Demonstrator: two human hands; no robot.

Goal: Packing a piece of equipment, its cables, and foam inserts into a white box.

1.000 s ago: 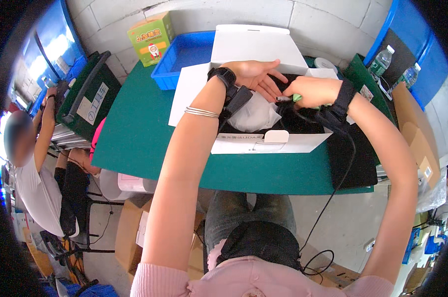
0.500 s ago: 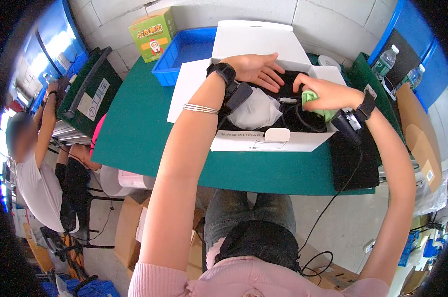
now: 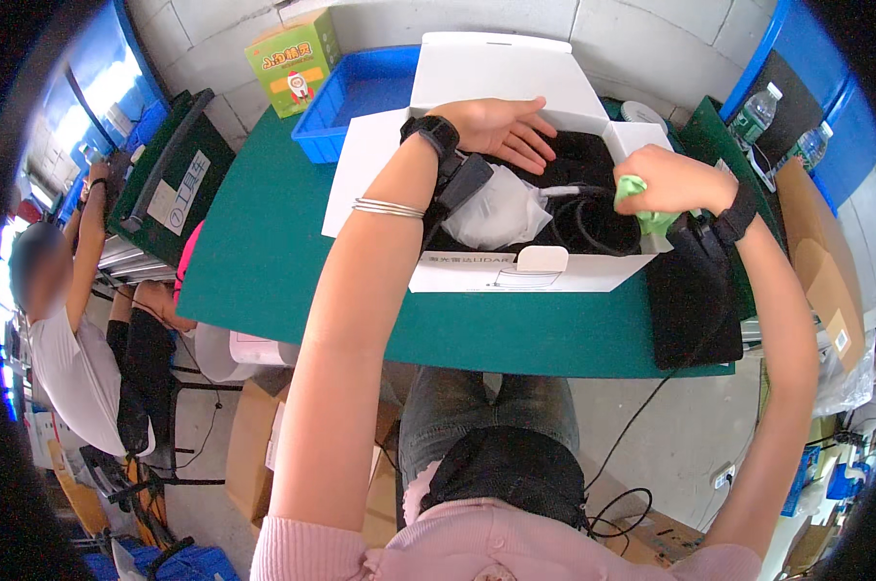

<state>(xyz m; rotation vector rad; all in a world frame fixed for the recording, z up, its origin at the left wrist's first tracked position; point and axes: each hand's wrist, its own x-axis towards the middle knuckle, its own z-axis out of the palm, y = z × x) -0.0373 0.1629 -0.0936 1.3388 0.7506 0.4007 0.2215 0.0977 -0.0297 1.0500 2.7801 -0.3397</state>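
one green cloth point(image 3: 632, 192) clenched in right hand point(image 3: 675, 181); left hand point(image 3: 501, 133), fingers loosely extended, over white box point(image 3: 593, 276).

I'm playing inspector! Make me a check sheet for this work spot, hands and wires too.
Surface: green table, partly covered.
Things: open white box holding a white bag; green cloth.
Clutter: blue bin and green carton at the back.
Hands: left hand open over the box; right hand gripping the cloth.
Cables: black cable looped in the box; thin cord hanging below the right wrist.
Surroundings: seated person left, bottles right.
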